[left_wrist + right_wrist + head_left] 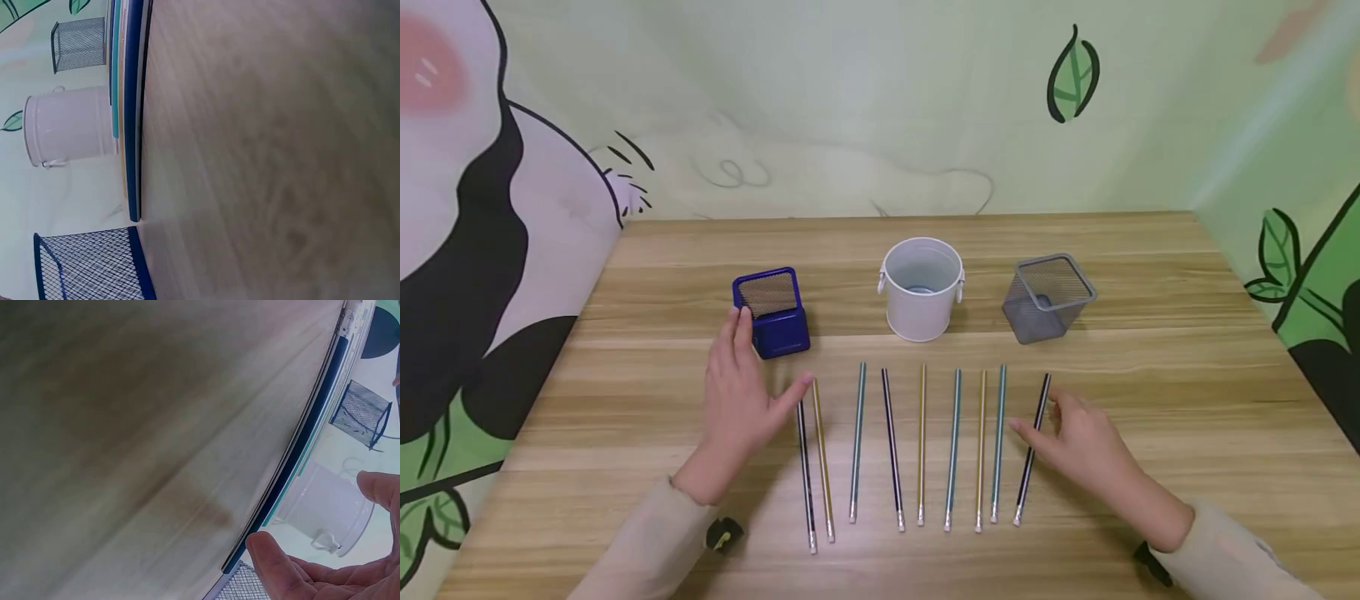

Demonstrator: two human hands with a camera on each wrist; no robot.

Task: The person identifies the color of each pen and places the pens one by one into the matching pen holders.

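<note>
Several pencils with white eraser ends lie side by side on the wooden table. My left hand (739,404) has its fingers extended, their tips overlapping the near left side of a blue mesh pen holder (782,332). Its spread thumb points at the top of a yellow pencil (823,458), beside a dark striped pencil (806,475) at the left end. Over the rightmost dark pencil (1033,450) hovers my right hand (1086,437), thumb to its left and fingers to its right. A gap shows between that thumb and the fingers (269,556) in the right wrist view.
Behind the pencils stand a white bucket (922,292) with side handles, in the middle, and a grey mesh pen holder (1048,300) on the right. Teal pencils (858,442) lie among the row. A wall with painted leaves (1073,77) borders the table's back edge.
</note>
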